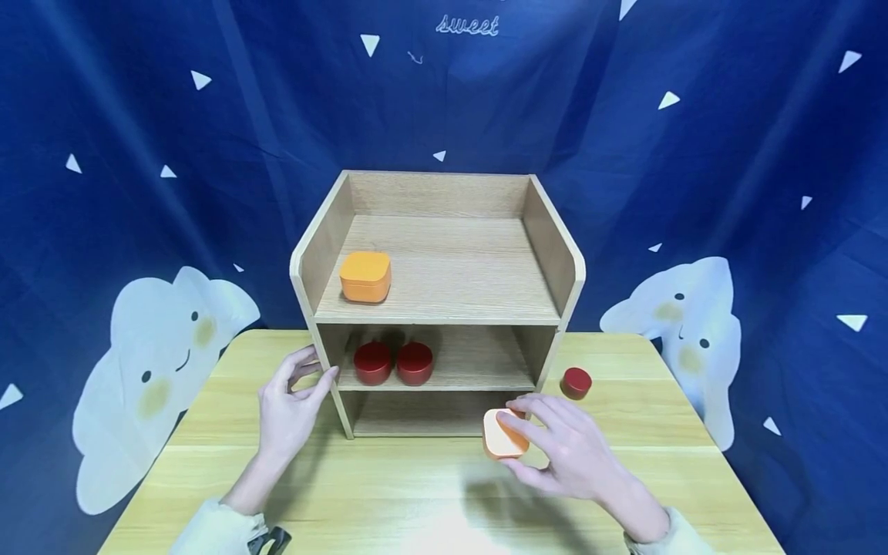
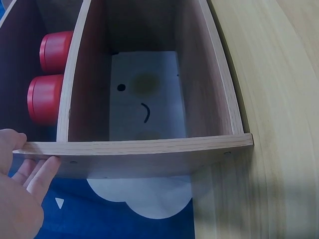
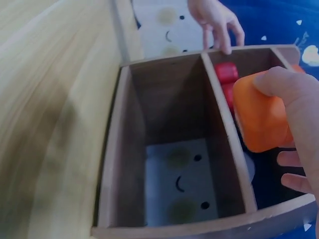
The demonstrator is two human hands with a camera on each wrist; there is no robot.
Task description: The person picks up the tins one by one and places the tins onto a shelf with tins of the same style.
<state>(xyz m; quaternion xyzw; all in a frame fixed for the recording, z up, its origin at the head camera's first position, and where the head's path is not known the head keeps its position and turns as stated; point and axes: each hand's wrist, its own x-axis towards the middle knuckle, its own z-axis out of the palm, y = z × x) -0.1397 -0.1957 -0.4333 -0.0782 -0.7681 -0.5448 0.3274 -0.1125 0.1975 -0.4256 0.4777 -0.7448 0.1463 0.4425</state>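
Note:
My right hand (image 1: 572, 451) pinches a small orange rounded-square box (image 1: 504, 434) between thumb and fingers. It is held in the air before the lower right front of a wooden shelf (image 1: 437, 318). In the right wrist view, the orange box (image 3: 261, 112) overlaps the middle compartment. On the left, my left hand (image 1: 291, 405) grips the front edge of the shelf's side panel, fingers along its outer face. Two round red boxes (image 1: 372, 363) (image 1: 415, 364) sit side by side on the middle level, towards the left. Another orange box (image 1: 365, 276) rests on the top level, at the left.
A round red box (image 1: 576, 383) lies on the wooden table (image 1: 388, 493), just right of the shelf. The shelf's side walls rise above its top level. A dark blue cloth (image 1: 444, 100) with white triangles and cloud faces hangs behind.

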